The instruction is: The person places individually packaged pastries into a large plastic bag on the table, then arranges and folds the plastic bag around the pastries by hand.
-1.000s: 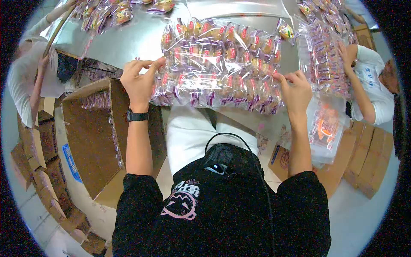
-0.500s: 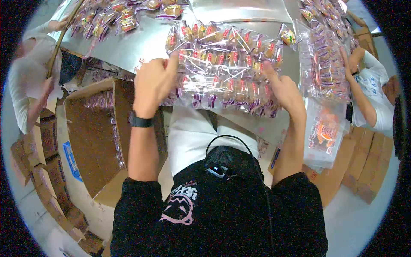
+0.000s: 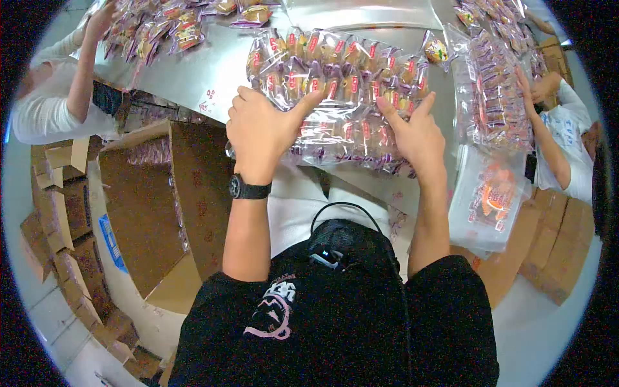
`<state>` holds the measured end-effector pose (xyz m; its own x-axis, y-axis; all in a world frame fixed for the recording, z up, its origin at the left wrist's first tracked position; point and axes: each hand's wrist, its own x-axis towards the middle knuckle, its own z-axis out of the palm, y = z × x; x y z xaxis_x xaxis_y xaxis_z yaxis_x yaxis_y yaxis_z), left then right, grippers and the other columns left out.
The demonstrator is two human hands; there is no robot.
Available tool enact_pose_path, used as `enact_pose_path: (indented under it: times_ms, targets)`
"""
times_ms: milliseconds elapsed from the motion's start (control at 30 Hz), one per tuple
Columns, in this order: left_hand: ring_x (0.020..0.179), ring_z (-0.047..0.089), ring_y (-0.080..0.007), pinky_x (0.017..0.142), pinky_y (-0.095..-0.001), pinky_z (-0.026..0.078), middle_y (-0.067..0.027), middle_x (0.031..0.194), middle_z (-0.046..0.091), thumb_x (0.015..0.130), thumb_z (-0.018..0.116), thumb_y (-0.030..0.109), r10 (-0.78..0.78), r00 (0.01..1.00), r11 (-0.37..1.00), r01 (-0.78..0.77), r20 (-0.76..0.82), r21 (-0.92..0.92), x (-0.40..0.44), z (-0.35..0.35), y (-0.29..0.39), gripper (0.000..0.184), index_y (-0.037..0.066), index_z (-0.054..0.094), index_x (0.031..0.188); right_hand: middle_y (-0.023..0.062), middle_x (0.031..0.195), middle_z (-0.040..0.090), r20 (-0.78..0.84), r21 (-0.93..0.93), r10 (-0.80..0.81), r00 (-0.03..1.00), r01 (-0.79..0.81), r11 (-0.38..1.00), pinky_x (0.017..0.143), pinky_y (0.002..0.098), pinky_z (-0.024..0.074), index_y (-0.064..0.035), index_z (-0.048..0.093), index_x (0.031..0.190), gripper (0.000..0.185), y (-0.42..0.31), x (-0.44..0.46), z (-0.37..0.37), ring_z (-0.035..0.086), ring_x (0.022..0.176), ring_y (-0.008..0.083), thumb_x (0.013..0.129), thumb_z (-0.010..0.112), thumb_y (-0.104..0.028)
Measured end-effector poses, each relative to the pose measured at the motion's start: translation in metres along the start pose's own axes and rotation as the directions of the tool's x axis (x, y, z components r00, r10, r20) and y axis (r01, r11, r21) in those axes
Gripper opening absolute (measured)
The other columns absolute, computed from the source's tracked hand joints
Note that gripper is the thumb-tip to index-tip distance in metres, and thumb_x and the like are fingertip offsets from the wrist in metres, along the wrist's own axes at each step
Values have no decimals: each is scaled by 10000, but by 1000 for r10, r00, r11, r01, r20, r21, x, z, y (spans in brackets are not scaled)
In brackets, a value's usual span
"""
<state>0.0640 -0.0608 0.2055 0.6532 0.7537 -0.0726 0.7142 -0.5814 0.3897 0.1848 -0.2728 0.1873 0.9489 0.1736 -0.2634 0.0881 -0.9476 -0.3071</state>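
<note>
A large clear bag (image 3: 351, 84) packed with rows of small individually wrapped snacks, with red labels and purple wrapper edges, lies at the front edge of the metal table. My left hand (image 3: 261, 132) holds its left side, thumb stretched over the plastic and the other fingers at the edge. On the right side my right hand (image 3: 418, 135) grips the bag, thumb and forefinger apart on top. The undersides of both hands are hidden. A single wrapped snack (image 3: 436, 50) lies just beyond the bag's right corner.
Another filled bag (image 3: 490, 97) lies to the right by a co-worker's hands. Flat printed bags (image 3: 490, 200) hang below it. Loose snacks (image 3: 187, 29) cover the table (image 3: 174, 74) at back left, near another person's arm. An open carton (image 3: 138, 213) stands at lower left.
My left hand has moved right and inward over the bag, its thumb now further across the plastic. My right hand has shifted slightly left. The left co-worker's arm has risen toward the loose snacks.
</note>
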Motion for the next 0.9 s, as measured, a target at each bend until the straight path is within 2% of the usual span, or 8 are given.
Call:
enact_pose_path:
  times_ms: [233, 333, 433, 633, 700, 733, 800, 900]
  targets:
    - [1078, 618, -445, 901, -496, 519, -313, 1127, 593, 671, 707, 835, 36, 999, 997, -35, 6, -63, 16, 4, -17, 1102, -144, 533, 1147, 348, 1242, 629, -39, 148, -68, 997, 73, 986, 997, 466, 466, 50, 233, 1542, 1114, 21, 11, 5, 621, 1180, 460, 875, 489, -805]
    - [1080, 610, -448, 912, -498, 511, -309, 1138, 586, 693, 717, 804, 23, 999, 995, -19, 37, -95, 20, 5, -19, 1078, -143, 527, 1172, 361, 1317, 576, -87, 274, -156, 984, 174, 946, 981, 546, 474, 49, 265, 1518, 1152, 31, 18, 11, 604, 1186, 499, 835, 480, -854]
    - [1099, 612, -444, 932, -491, 505, -313, 1166, 590, 704, 723, 781, 47, 998, 991, -40, 51, -128, 22, 6, -23, 1077, -146, 522, 1213, 372, 1340, 554, -92, 335, -163, 982, 184, 924, 1026, 530, 450, 65, 232, 1537, 1169, 32, 19, 14, 572, 1237, 495, 845, 473, -846]
    - [1188, 602, -433, 987, -453, 489, -351, 1269, 591, 760, 711, 715, 68, 989, 963, -31, 129, -267, 25, -6, -47, 1063, -167, 497, 1314, 386, 1435, 458, -24, 254, -46, 999, 50, 966, 1111, 512, 392, 82, 156, 1569, 1157, 24, 7, 1, 497, 1323, 493, 875, 557, -753]
    - [1179, 600, -440, 994, -460, 484, -359, 1272, 589, 787, 713, 680, 80, 992, 960, -49, 102, -276, 17, -14, -51, 1022, -166, 501, 1320, 376, 1483, 407, -291, 82, -152, 944, 183, 980, 1136, 501, 366, 78, 190, 1564, 1125, 24, 1, 6, 434, 1379, 485, 878, 579, -725]
    - [1183, 595, -445, 999, -464, 480, -362, 1281, 583, 797, 717, 660, 130, 991, 965, -134, -32, -227, 13, -14, -52, 999, -161, 503, 1323, 371, 1507, 381, -407, -17, -217, 887, 230, 973, 1149, 496, 353, 76, 207, 1562, 1109, 23, -2, 7, 403, 1407, 481, 879, 590, -711]
    - [1191, 584, -455, 1008, -471, 474, -368, 1299, 572, 817, 723, 621, 239, 930, 956, -277, -280, -102, 3, -7, -50, 953, -153, 508, 1331, 353, 1540, 345, -422, -49, -352, 836, 367, 929, 1171, 502, 319, 70, 248, 1552, 1079, 9, -13, -5, 355, 1437, 477, 881, 592, -701]
    - [1200, 564, -474, 1014, -474, 468, -359, 1295, 574, 825, 735, 581, 370, 868, 923, -383, -330, 26, 0, 4, -23, 926, -135, 490, 1359, 329, 1571, 312, -418, -75, -418, 807, 428, 901, 1181, 567, 273, 58, 291, 1542, 1058, -18, -24, 4, 307, 1466, 472, 875, 587, -709]
